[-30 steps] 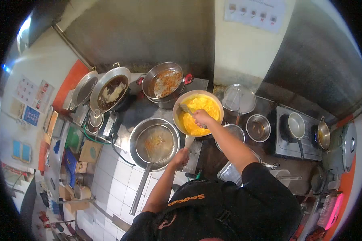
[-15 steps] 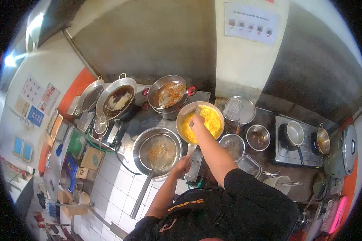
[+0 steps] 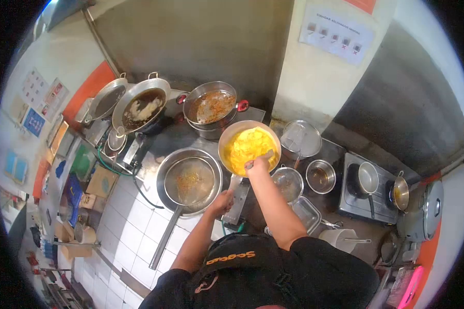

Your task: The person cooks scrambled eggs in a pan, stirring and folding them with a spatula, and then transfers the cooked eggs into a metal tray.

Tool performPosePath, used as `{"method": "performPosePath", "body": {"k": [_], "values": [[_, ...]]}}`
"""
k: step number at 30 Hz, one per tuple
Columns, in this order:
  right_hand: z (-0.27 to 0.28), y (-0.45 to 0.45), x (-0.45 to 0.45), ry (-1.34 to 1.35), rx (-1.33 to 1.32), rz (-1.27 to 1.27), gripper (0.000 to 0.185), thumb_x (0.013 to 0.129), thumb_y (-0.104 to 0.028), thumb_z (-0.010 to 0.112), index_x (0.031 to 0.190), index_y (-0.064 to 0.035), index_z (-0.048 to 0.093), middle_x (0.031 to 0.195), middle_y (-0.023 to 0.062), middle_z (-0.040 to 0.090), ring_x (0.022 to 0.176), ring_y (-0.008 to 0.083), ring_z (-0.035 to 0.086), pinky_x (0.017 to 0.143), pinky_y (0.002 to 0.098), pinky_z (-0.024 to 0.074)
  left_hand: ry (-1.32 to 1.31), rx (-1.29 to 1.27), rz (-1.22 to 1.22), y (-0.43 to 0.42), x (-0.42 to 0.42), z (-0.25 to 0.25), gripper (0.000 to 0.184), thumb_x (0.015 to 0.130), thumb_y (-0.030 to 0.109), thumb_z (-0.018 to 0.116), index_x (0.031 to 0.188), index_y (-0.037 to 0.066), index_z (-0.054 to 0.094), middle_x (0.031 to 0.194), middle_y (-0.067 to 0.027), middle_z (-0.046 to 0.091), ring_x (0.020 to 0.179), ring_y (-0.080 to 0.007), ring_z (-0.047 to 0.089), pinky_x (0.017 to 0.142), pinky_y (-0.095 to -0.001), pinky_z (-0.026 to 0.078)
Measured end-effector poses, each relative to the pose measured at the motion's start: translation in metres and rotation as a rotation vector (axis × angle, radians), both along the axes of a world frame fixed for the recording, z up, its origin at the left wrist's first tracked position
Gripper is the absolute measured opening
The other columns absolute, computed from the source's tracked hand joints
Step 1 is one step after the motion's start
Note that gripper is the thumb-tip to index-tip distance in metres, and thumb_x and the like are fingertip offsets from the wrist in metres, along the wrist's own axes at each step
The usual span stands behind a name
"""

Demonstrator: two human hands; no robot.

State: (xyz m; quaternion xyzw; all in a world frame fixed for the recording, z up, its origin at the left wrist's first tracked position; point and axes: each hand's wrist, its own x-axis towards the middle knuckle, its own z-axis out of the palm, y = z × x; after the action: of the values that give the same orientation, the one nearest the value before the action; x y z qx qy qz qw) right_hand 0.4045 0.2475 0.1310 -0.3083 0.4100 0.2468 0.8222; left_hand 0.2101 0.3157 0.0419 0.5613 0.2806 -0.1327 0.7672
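Note:
My left hand is closed around the handle of a light-coloured frying pan. Soft yellow scrambled egg is heaped in it. Over the pan's near right side, my right hand grips a spatula, its blade reaching into the egg. Left of the pan, a long-handled strainer rests in a wide metal bowl. Just behind the pan, brown fried bits lie in a perforated basket set on a red-handled pot.
Two woks stand at the back left, one wok with food in dark oil. To the right are a round sieve, a metal bowl, a clear container and a stove with pans. A large lidded pot stands far right.
My right hand has swept the spatula from the pan's far side to its near right side. The egg has bunched into a thicker heap. My left hand still holds the handle.

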Motion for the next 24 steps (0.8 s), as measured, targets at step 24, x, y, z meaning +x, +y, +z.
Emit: {"method": "performPosePath", "body": {"k": [24], "values": [[-0.018,-0.051,0.16,-0.764,-0.443,1.463,0.034,0.088,-0.017,0.054,0.12,-0.0095,0.044,0.073,0.0029,0.048,0.043,0.0065,0.038,0.037,0.0234,0.0281,0.035,-0.15,-0.078,0.018,0.003,-0.019,0.046,0.089,0.059,0.043,0.094,0.013,0.042,0.06,-0.0008,0.039,0.042,-0.0095,0.032,0.038,-0.0256,0.029]]}}
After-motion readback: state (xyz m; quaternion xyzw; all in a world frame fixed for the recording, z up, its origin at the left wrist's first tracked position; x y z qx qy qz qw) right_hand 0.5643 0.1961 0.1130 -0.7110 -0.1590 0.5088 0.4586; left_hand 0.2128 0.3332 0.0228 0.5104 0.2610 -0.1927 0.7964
